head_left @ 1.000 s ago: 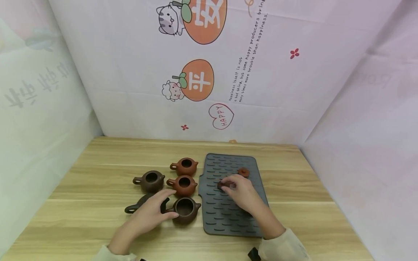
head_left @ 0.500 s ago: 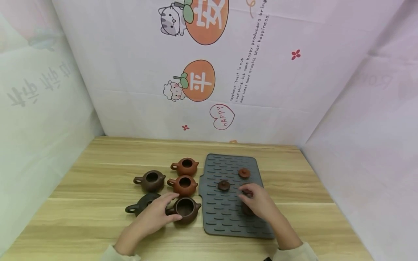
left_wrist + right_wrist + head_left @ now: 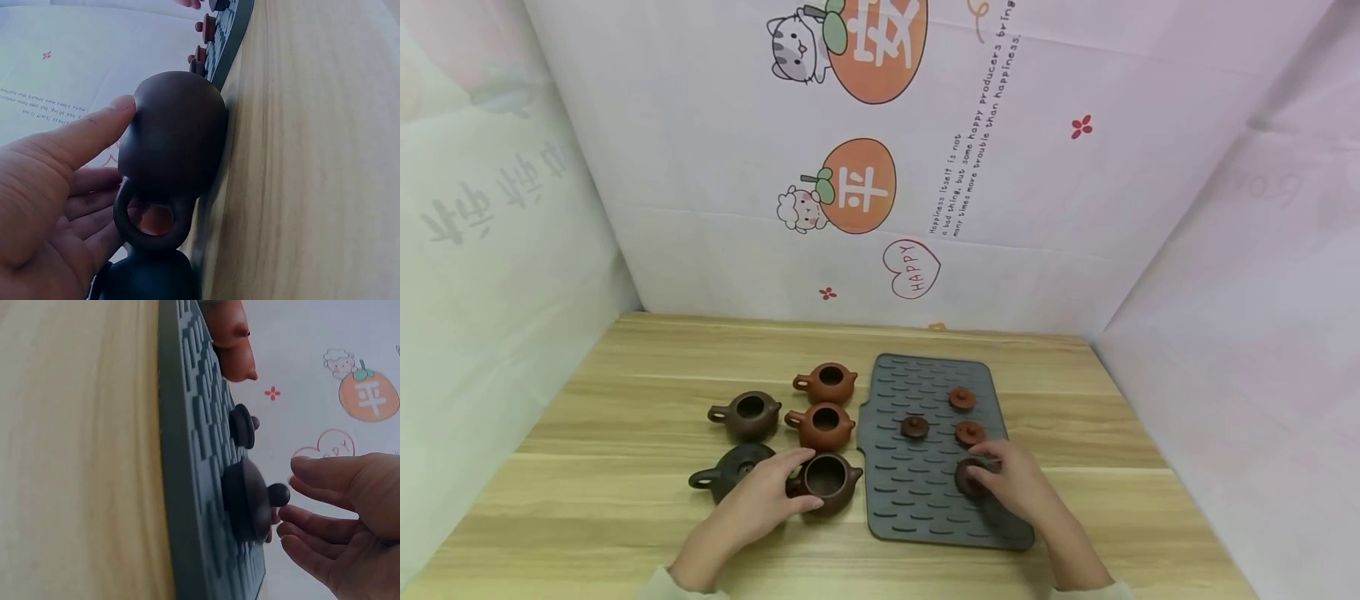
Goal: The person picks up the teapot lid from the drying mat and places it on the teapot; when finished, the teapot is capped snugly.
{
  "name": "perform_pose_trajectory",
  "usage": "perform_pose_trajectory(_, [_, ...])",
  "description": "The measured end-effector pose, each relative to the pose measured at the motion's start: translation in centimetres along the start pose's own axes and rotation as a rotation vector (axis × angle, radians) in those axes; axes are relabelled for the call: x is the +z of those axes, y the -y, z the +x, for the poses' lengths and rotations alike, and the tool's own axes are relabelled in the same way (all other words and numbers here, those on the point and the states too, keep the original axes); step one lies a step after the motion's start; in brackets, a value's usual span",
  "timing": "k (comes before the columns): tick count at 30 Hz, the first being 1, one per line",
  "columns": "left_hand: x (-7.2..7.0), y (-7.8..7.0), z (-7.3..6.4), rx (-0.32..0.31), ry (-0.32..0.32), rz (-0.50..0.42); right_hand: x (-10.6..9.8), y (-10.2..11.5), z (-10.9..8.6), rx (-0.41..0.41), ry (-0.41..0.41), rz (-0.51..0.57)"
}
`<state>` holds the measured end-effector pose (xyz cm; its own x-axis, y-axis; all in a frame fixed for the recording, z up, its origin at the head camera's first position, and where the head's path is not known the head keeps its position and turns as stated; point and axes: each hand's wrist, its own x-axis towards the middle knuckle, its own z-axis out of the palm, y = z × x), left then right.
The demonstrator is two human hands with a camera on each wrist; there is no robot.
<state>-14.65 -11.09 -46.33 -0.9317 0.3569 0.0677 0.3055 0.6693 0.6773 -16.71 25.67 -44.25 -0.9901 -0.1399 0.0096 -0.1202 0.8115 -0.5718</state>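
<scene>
My left hand (image 3: pixel 762 498) is beside the dark brown teapot (image 3: pixel 842 497), which has no lid on. In the left wrist view its thumb lies at the teapot's side, and the other fingers extend loosely behind the handle (image 3: pixel 153 240). Over the grey mat (image 3: pixel 891 500), my right hand (image 3: pixel 1021 482) hovers at a large dark lid (image 3: pixel 967 479). The right wrist view shows its fingers spread around the knob (image 3: pixel 279 494), with a gap between thumb and knob. Two reddish lids (image 3: pixel 962 399) and a smaller dark brown lid (image 3: pixel 914 427) lie on the mat.
Two reddish teapots (image 3: pixel 824 427) stand just left of the mat, both uncovered. Farther left are a brown teapot (image 3: pixel 751 417) and a black teapot (image 3: pixel 730 468), the latter partly behind my left hand. White printed cloth (image 3: pixel 1000 275) surrounds the wooden table (image 3: pixel 647 375).
My right hand has let go of the smaller dark brown lid, passed the nearer reddish lid and come toward me to the large dark lid. The left hand has barely moved.
</scene>
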Motion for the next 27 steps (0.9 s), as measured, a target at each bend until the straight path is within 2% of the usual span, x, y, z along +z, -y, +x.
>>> perform_pose_trajectory(7, [0.2,-0.1,-0.2,-0.009,-0.013,0.0,0.3,-1.0,-0.4,0.023,0.029,-0.007])
perform_pose_trajectory(12, [0.2,-0.1,-0.2,-0.026,-0.015,-0.009,0.6,-1.5,-0.4,0.037,0.015,0.016])
perform_pose_trajectory(21, [0.3,0.4,-0.1,-0.056,-0.003,-0.067,0.7,-1.8,-0.3,0.096,0.007,0.075])
perform_pose_trajectory(27, [0.3,0.5,0.0,-0.06,-0.009,-0.081,0.8,-1.8,-0.1,0.074,-0.011,0.064])
